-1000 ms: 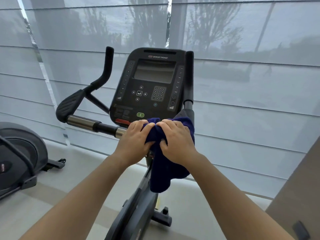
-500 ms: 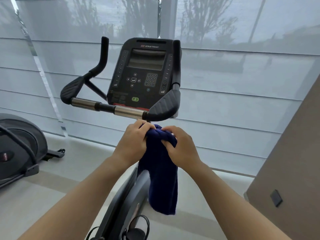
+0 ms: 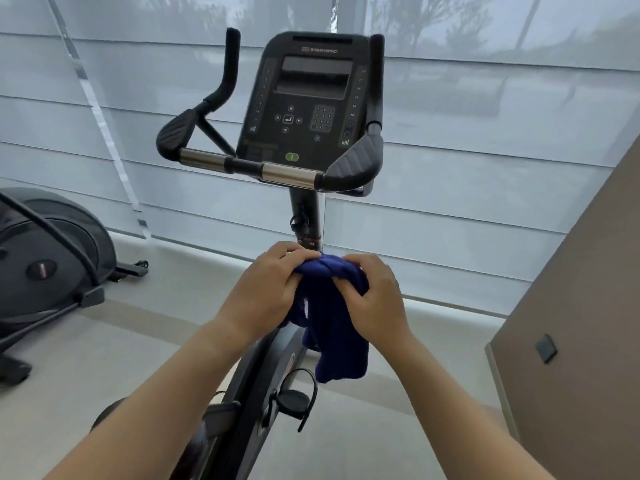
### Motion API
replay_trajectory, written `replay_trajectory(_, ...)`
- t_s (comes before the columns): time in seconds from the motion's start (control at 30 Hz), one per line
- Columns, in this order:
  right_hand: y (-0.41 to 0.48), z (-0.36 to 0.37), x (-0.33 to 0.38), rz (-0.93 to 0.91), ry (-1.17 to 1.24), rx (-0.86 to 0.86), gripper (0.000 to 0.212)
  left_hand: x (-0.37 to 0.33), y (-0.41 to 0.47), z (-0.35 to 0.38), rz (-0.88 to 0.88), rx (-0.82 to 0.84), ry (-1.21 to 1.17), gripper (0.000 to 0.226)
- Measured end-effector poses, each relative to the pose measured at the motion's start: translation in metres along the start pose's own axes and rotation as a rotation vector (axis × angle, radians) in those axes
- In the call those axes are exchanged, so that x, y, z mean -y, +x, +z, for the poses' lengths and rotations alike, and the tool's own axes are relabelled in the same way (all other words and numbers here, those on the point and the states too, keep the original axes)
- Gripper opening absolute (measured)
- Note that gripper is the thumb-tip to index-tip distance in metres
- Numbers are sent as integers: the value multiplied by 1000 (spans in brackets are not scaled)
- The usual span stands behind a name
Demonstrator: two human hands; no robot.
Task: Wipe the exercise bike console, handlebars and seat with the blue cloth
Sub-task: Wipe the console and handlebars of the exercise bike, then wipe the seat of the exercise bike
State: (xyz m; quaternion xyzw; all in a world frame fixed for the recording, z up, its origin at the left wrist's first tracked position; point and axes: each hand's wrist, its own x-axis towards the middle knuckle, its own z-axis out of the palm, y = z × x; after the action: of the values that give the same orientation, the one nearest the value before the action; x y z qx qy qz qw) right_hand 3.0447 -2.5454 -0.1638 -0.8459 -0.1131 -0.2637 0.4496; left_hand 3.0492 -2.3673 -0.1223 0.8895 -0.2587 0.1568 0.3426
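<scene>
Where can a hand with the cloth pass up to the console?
Free: the gap above both hands and the blue cloth, below the handlebar, either side of the post. Crowded: between handlebar and console.

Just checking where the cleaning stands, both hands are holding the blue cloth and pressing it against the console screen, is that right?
Not quite. Both the left hand and right hand do hold the blue cloth, but it is not pressed against the console. The head view shows the cloth bunched between the hands well below the handlebars, touching neither.
</scene>
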Motion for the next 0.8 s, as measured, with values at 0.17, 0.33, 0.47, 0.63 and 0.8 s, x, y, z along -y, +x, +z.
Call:
replay_trajectory(0.17, -33, 24, 40, -6, 117, -9, 28, 13, -41, -34, -8, 19, -75, 35)
replay_trajectory(0.33, -63, 75, 82, 67, 168, 72, 29, 42, -92, -88, 5, 79, -123, 36)
replay_trajectory(0.47, -95, 127, 123, 117, 201, 78, 28, 76, -137, -128, -40, 178, -148, 31)
replay_trajectory(0.63, -125, 170, 161, 167, 209, -24, 18, 111, -175, -155, -16, 199, -223, 31)
replay_trajectory(0.8, -136, 175, 177, 195, 227, -140, 20, 118, -181, -159, 13, 212, -332, 29)
